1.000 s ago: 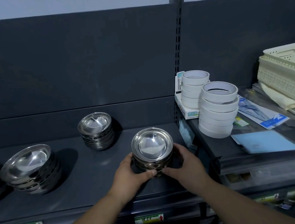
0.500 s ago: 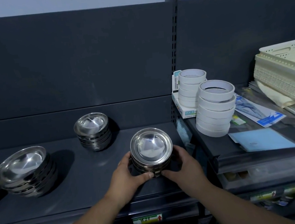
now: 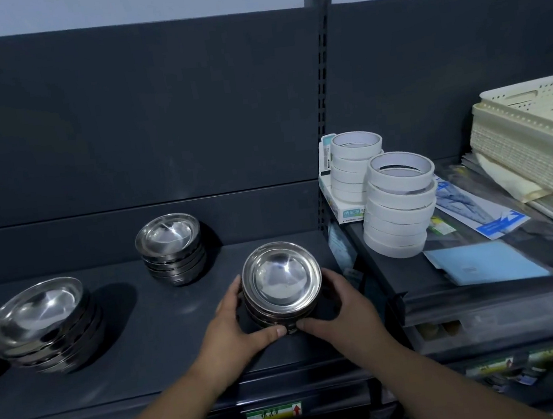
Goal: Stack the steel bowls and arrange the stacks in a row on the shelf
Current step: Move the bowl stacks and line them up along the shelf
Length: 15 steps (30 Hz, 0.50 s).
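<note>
Cupping bowl stack (image 3: 282, 284) near right end of shelf (image 3: 164, 325): left hand (image 3: 234, 331), right hand (image 3: 345, 311) curled round sides, thumbs nearly meeting at near side. Squeeze evenly, slide level, align with left stack (image 3: 43, 325); far stack (image 3: 171, 252) out of row.

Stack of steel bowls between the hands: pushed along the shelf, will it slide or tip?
Nested and squat, the stack of steel bowls probably slides as one unit rather than tipping. Polished steel on the smooth shelf looks slippery, so it may skid easily. The left hand and right hand cupping its sides should steady it.
</note>
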Motion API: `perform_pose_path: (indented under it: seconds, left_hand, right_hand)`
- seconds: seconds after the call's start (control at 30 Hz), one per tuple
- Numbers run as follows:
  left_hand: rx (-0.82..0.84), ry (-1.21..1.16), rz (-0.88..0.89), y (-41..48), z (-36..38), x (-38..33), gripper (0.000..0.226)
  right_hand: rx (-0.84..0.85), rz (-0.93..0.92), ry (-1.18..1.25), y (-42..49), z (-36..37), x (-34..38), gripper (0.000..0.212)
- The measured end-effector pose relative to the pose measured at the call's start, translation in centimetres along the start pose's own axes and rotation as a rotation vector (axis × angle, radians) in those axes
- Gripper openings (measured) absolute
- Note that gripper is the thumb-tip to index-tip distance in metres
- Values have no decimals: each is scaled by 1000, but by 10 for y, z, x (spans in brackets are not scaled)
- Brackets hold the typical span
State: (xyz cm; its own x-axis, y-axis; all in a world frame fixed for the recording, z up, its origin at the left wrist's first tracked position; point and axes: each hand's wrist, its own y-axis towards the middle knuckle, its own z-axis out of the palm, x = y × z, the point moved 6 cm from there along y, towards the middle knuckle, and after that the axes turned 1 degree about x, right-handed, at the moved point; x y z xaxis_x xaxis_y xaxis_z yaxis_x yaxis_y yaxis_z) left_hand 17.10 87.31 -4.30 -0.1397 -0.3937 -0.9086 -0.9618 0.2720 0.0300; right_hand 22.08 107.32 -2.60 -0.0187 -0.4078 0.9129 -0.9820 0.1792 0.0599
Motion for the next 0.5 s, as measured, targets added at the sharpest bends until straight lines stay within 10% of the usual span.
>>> perform_pose_path:
  seconds: [0.5]
  left_hand:
    - [-38, -27, 11, -3, -4, -8, 89]
  right_hand:
    - [-2, -45, -21, 4, -5, 15, 81]
